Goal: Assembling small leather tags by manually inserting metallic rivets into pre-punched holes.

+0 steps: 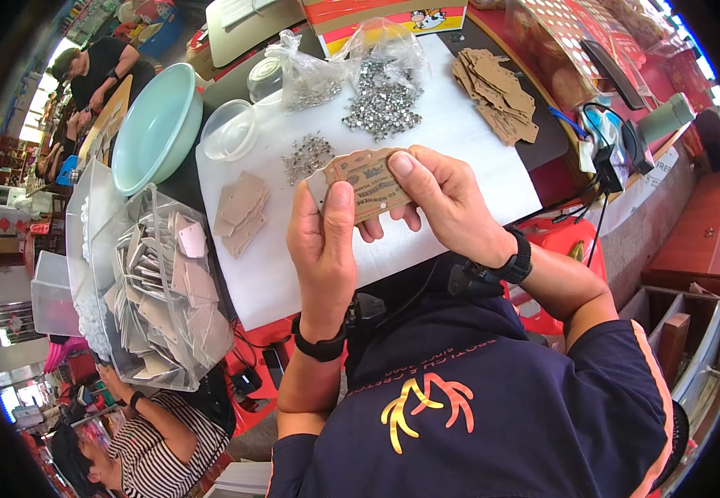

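Note:
My left hand and my right hand hold a brown printed cardboard tag between thumbs and fingers, over a white sheet. A paler scalloped edge shows beside it under my left thumb; I cannot tell whether that is a second tag. Just beyond my left hand lies a small scatter of shiny metal pieces. A larger heap of them spills from a see-through bag farther back. Left of my left hand is a loose stack of plain tags. More brown tags are piled at the back right.
A see-through bin full of tags stands at the left, near a pale blue basin. A round plastic container sits on the white sheet. Cables hang at the right. Other people are at the left.

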A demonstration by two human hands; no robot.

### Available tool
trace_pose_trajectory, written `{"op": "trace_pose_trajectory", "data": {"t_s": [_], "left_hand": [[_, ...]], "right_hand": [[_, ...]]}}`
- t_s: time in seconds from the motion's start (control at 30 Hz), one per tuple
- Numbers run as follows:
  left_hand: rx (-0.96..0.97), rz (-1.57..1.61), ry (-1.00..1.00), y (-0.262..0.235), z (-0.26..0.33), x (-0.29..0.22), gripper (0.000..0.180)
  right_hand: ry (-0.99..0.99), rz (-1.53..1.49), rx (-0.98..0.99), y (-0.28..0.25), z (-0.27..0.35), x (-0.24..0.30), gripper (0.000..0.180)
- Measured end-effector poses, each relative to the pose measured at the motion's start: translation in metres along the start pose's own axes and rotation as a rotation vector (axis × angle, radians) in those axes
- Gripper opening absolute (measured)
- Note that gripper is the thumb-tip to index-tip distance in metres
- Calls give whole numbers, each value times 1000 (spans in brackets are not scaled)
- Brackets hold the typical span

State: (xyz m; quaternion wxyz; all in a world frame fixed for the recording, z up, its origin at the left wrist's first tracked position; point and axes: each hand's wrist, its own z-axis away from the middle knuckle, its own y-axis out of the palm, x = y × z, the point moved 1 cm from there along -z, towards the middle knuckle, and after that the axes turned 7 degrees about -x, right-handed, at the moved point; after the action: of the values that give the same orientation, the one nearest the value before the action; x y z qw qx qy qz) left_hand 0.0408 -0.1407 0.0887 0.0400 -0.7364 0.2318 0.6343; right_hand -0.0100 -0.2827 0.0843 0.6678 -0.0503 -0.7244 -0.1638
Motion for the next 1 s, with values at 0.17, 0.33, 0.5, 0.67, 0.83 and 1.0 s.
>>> {"op": "trace_pose_trajectory", "data": {"t_s": [0.17, 0.33, 0.5, 0.67, 0.83, 1.0], "left_hand": [[-43, 100, -177, -20, 9, 17, 25], [-66, 135, -305, -44, 26, 32, 26], [-206, 105, -286, -57, 36, 36, 25], [-275, 110, -279, -86, 42, 46, 23], [-306, 121, -270, -100, 45, 55, 21], [-324, 158, -282, -104, 47, 56, 20]], "right_hand": [[102, 13, 30, 1, -4, -23, 40], [265, 74, 137, 13, -1, -43, 38], [298, 108, 231, 28, -7, -47, 42], [325, 441, 423, 16, -46, -38, 35], [68, 693, 330, -1, -105, -43, 19], [24, 865, 380, 8, -129, -53, 16]]}}
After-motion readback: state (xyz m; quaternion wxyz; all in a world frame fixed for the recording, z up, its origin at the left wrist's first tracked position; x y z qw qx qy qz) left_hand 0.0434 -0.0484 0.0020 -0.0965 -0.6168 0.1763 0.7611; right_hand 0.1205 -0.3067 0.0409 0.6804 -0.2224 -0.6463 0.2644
